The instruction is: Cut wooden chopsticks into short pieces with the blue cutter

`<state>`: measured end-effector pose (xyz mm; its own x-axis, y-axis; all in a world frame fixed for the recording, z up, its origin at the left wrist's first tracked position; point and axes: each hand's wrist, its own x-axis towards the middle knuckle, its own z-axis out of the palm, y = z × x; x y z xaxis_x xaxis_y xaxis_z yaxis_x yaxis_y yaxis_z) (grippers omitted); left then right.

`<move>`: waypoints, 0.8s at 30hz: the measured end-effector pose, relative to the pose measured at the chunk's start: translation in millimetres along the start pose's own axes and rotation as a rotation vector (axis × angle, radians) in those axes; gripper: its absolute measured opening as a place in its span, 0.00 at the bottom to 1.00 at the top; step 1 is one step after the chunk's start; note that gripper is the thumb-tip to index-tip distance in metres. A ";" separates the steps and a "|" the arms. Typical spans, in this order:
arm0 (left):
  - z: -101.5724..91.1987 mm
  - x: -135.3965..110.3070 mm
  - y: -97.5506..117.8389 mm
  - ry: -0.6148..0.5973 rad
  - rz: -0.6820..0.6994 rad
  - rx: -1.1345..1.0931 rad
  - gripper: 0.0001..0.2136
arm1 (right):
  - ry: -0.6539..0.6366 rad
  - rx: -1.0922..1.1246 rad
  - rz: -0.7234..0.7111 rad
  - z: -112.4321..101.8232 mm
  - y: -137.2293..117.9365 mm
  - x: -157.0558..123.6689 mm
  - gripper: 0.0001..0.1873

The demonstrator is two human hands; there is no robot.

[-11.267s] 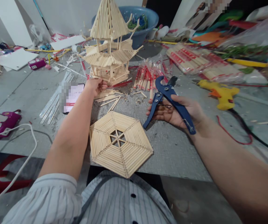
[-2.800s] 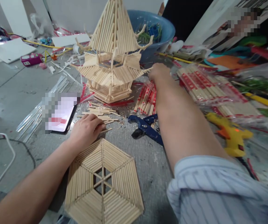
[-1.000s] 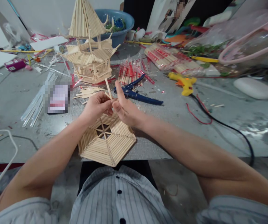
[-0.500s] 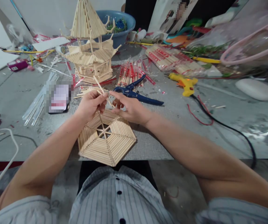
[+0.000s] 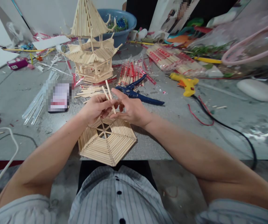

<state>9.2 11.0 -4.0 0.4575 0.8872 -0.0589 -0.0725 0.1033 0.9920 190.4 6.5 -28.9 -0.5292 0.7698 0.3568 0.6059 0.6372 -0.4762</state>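
You hold thin wooden stick (image 5: 110, 98) pinched between left hand (image 5: 94, 108) and right hand (image 5: 131, 109), just above hexagonal stick panel (image 5: 106, 140) at table edge. Step, by my reading: readying stick for panel. Next likely needs lining stick up with panel's rows; blue cutter (image 5: 137, 93) lies near behind.

**Crowded ahead of your hands, open to the right**

Straight beyond your left hand (image 5: 96, 107) a loose pile of cut wooden sticks (image 5: 90, 91) and the tall stick-built pagoda model (image 5: 90, 46) bar the way. Just past your right hand (image 5: 130, 109) lie the blue-handled cutting pliers (image 5: 137, 93), with red-wrapped chopstick packets (image 5: 130, 73) behind. Under both hands sits the flat hexagonal stick panel (image 5: 107, 141). Further right, past the yellow glue gun (image 5: 186, 84) and its black cable (image 5: 227, 126), bare grey tabletop (image 5: 171, 133) leaves you room.
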 end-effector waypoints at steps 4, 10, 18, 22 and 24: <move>1.9 -0.3 0.5 0.063 0.005 0.014 0.12 | 0.026 0.043 0.011 3.5 2.8 -0.1 0.51; -1.4 3.7 2.5 0.215 0.059 0.029 0.15 | 0.122 0.177 0.003 5.3 1.5 1.9 0.32; -3.0 4.7 -0.9 0.215 0.066 0.090 0.14 | 0.046 0.271 0.117 5.4 -6.7 4.1 0.13; -1.5 3.3 0.4 0.204 0.097 0.056 0.13 | 0.082 0.448 0.178 8.1 -7.3 6.1 0.11; -0.7 2.6 1.9 0.210 0.104 0.049 0.12 | 0.067 0.557 0.197 8.5 -8.2 7.3 0.10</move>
<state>9.7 13.8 -2.4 0.2546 0.9667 0.0267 -0.0643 -0.0106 0.9979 176.5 6.6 -29.2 -0.3890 0.8836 0.2606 0.2765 0.3818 -0.8819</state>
